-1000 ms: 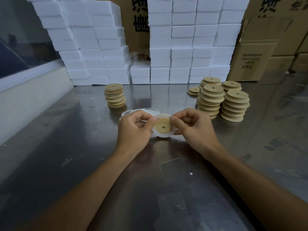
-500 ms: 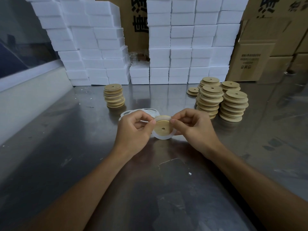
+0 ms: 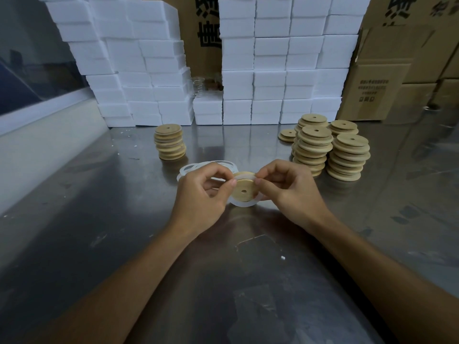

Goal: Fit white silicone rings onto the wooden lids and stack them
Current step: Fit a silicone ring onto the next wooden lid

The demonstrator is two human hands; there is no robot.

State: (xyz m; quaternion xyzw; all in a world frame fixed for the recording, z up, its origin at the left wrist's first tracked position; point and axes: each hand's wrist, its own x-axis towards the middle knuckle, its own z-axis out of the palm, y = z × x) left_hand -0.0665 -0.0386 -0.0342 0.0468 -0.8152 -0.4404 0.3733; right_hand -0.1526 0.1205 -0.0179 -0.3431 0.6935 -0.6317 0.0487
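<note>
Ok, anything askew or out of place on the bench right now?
Mostly tidy. The left stack of lids leans, its discs offset. The white ring hangs loose below the held lid, only partly seated. White crumbs dot the steel table.

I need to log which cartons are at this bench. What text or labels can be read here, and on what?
Cardboard carton behind the white boxes: large black characters, cut off by the boxes and the frame edge, not readable whole.
Carton at top right: large black characters, cropped, unreadable.
Brown carton at right: several lines of small print with small symbols below, too blurred to read.
White boxes, wooden lids: no text visible.
</note>
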